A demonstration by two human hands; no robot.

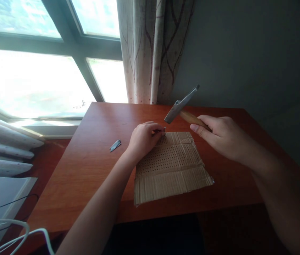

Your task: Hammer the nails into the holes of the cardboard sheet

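A piece of brown cardboard (170, 168) punched with rows of small holes lies on the reddish wooden table (91, 166). My left hand (143, 138) pinches a nail (163, 130) upright at the cardboard's far left corner. My right hand (223, 136) is closed round the wooden handle of a hammer (182, 104). The hammer's metal head hangs just above and to the right of the nail, apart from it.
Several loose nails (115, 145) lie on the table left of my left hand. A window (33, 78) and a patterned curtain (152, 49) stand behind the table. White cables (19, 235) and folded cloth (3, 152) are at the lower left.
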